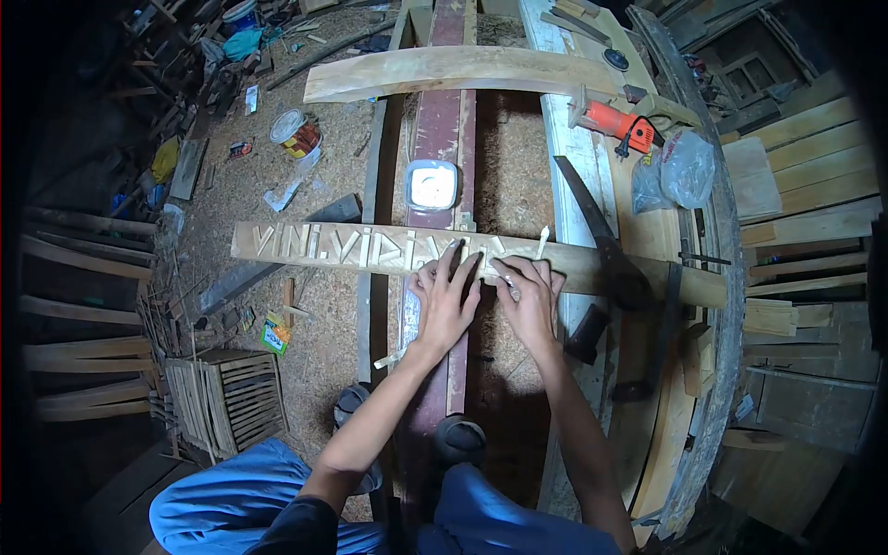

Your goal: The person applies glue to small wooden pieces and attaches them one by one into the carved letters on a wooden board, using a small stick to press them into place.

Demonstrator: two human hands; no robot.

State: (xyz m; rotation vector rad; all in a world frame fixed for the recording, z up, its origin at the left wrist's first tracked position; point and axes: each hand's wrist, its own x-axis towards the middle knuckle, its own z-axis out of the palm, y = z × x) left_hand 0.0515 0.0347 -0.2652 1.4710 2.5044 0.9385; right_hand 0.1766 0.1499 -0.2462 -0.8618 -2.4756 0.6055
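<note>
A long wooden plank [578, 264] lies crosswise in front of me, bearing raised pale wooden letters [347, 248] that read "VINI.VIDI.VI" as far as I can see. My left hand [448, 301] rests on the plank, its fingers apart and their tips touching the last letters. Close beside it, my right hand [530, 298] has bent fingers pinched at a small pale wooden letter piece [487, 266], partly hidden by the fingertips. Just beyond my right hand, a thin pale stick [543, 242] lies on the plank. A square tub of white paste [432, 187] stands behind the plank.
A handsaw [585, 199] lies at the right, its dark handle over the plank. Behind it are a red power tool [615, 125] and a plastic bag [686, 169]. A curved board [444, 69] spans the far side. A slatted crate [227, 400] stands on the left floor.
</note>
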